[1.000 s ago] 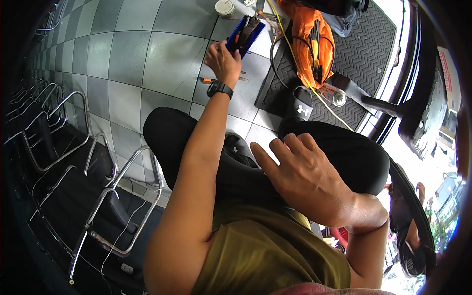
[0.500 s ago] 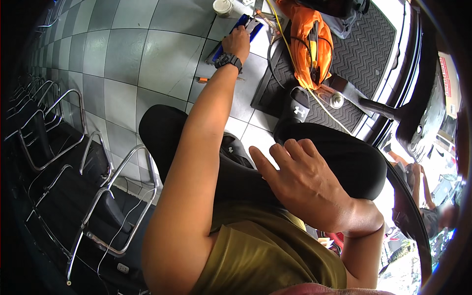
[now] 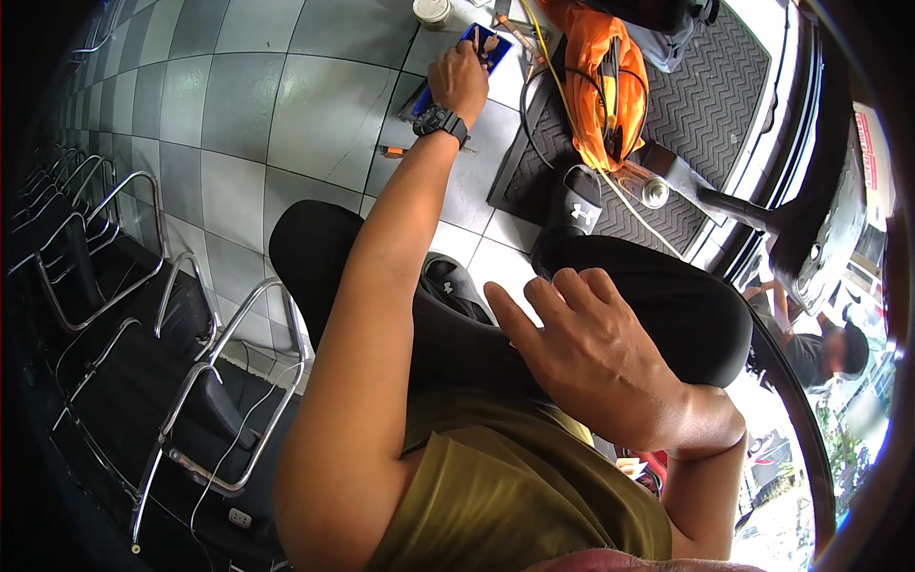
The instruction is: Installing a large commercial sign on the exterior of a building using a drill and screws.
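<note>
Left hand (image 3: 459, 84) at the blue box (image 3: 501, 53)

It is resting over the box on the floor (image 3: 324, 105), fingers bent; whether it is gripping anything, I cannot tell. Pressing on one edge could be tipping the box, spilling its contents: brownish pieces (image 3: 491, 44), perhaps tools. An orange bag (image 3: 591, 52) is wrapping something yellow-and-dark (image 3: 608, 91). The right hand (image 3: 596, 348) is hanging loosely open.

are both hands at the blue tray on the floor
No, only the left hand is at the blue tray; the right hand is apart from it, near the right knee.
</note>
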A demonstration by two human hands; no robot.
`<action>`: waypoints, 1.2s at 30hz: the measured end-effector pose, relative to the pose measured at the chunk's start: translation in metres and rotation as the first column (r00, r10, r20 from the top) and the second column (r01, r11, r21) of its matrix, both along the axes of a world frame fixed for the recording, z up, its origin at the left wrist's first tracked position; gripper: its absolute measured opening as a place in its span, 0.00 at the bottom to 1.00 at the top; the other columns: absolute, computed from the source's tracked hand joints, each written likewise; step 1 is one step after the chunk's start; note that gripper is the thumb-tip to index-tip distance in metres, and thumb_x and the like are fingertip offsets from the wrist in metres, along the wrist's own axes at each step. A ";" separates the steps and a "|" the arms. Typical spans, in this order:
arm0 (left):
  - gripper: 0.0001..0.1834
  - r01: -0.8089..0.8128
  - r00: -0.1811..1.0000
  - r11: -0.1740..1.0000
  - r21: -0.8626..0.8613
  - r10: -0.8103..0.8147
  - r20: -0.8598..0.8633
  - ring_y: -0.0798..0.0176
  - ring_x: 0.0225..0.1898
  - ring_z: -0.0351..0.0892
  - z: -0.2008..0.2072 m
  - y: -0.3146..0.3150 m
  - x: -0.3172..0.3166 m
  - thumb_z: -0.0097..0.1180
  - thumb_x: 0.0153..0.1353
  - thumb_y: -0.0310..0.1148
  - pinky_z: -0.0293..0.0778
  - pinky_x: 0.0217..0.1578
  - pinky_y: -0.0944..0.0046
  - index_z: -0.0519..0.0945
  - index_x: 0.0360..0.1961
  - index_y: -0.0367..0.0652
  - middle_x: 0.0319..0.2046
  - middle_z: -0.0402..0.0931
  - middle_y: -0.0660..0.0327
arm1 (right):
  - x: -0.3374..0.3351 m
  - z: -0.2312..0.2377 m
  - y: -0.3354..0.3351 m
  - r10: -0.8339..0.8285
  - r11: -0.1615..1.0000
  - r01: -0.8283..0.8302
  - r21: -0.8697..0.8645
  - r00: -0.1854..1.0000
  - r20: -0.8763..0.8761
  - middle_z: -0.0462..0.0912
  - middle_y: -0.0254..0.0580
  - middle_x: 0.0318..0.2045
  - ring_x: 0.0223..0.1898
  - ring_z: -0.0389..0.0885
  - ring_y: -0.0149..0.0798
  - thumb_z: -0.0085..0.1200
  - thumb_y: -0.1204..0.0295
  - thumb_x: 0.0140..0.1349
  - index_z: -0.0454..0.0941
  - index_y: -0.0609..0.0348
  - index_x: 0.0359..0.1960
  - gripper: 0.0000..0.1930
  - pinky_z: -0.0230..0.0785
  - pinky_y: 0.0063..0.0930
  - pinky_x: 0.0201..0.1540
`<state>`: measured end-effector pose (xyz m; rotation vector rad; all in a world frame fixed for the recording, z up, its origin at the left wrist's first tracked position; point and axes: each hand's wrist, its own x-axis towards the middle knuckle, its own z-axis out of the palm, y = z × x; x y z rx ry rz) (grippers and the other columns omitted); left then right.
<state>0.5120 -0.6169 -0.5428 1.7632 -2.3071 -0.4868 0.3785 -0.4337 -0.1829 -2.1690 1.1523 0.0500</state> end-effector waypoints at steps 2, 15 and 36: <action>0.23 -0.018 0.996 1.000 0.006 0.018 -0.086 0.40 0.50 0.82 -0.010 -0.002 -0.016 0.67 0.60 0.40 0.77 0.50 0.46 0.77 0.49 0.37 0.46 0.83 0.46 | -0.001 0.001 0.002 -0.008 1.000 0.008 0.000 1.000 -0.017 0.74 0.39 0.33 0.39 0.74 0.36 0.54 0.72 0.59 0.76 0.66 0.57 0.23 0.66 0.30 0.42; 0.12 -0.047 0.978 0.989 0.142 0.074 -0.194 0.40 0.42 0.83 -0.042 -0.026 -0.024 0.61 0.64 0.40 0.78 0.42 0.44 0.84 0.39 0.43 0.37 0.85 0.48 | 0.006 0.002 0.001 0.004 0.999 -0.003 0.050 1.000 -0.018 0.74 0.41 0.36 0.41 0.74 0.39 0.54 0.75 0.57 0.75 0.65 0.59 0.25 0.67 0.32 0.46; 0.11 -0.014 0.737 0.978 0.209 0.152 -0.659 0.54 0.26 0.81 0.059 -0.087 -0.015 0.62 0.63 0.36 0.74 0.30 0.52 0.83 0.29 0.38 0.23 0.82 0.54 | 0.001 0.003 0.005 0.002 0.999 -0.001 0.038 1.000 -0.015 0.73 0.40 0.36 0.39 0.72 0.37 0.54 0.77 0.56 0.75 0.66 0.58 0.25 0.66 0.31 0.43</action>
